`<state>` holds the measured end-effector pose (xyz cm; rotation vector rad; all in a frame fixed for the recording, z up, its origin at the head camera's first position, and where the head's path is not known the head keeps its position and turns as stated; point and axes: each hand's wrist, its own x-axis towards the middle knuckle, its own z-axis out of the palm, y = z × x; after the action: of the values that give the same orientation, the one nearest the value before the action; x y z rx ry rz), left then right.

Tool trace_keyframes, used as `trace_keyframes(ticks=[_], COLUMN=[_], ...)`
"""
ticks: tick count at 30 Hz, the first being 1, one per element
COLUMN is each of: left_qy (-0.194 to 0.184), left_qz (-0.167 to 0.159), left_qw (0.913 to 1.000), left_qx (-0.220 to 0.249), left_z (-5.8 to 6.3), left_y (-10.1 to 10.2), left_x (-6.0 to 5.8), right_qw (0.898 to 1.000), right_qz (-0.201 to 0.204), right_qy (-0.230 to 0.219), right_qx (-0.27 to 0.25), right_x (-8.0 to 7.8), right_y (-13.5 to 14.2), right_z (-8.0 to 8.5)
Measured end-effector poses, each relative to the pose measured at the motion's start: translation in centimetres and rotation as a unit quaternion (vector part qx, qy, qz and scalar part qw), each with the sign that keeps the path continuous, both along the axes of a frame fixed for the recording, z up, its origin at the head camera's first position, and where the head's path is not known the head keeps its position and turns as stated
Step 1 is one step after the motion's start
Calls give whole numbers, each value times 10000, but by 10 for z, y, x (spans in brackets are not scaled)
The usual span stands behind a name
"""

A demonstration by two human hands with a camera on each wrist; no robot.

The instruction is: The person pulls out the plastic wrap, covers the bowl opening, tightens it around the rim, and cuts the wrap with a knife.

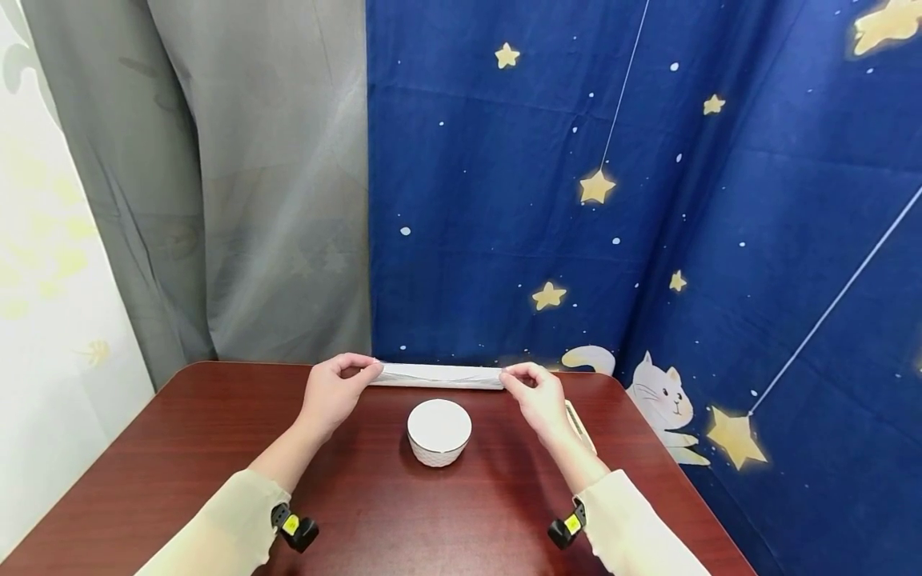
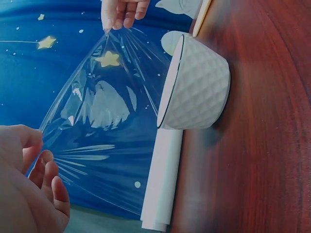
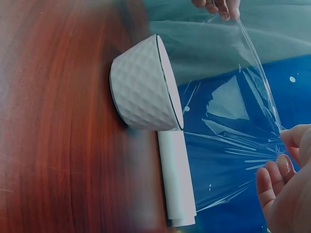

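Observation:
Between my two hands a sheet of clear cling film [image 2: 109,109] is stretched, creased towards the pinched corners. My left hand [image 1: 338,392] pinches one corner between thumb and index finger. The opposite corner is pinched the same way by my right hand [image 1: 536,396]. From the wrist views, the sheet rises from the white cling film roll [image 3: 177,179], which lies sideways at the table's back. In front of the roll a white bowl [image 1: 437,454] with a diamond-patterned wall and thin dark rim stands upright. Both hands are beyond the bowl, one to each side.
The reddish-brown wooden table [image 1: 432,528] has rounded back corners. A pale, flat-edged object [image 1: 582,426] lies on the right, partly hidden by my right forearm. Behind the table hang a grey curtain [image 1: 281,200] and a blue star-patterned curtain [image 1: 490,240].

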<state>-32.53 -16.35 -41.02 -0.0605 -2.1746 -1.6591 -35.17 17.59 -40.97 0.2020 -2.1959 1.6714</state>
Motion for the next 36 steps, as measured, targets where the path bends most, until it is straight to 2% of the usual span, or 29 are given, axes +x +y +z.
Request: trace_keyframes(ticks=[16,24,30,36], left_qy=[-109,-30,-45,-173], left_qz=[-147,-220,-350,-307], left_qw=[9998,9997,9993,9993], left_qx=[62,97,134,102], left_z=[1,2,5,5], left_y=[3,3,3,0], left_x=[19,28,35,42], right_qw=[9997,9995,9998,9996], right_qz=[134,231,191,219], right_qy=[-19,45,54,39], right_qx=[-179,-225,-91,174], right_x=[22,30,39,49], right_y=[7,11,13,15], right_z=[-2,0,1,1])
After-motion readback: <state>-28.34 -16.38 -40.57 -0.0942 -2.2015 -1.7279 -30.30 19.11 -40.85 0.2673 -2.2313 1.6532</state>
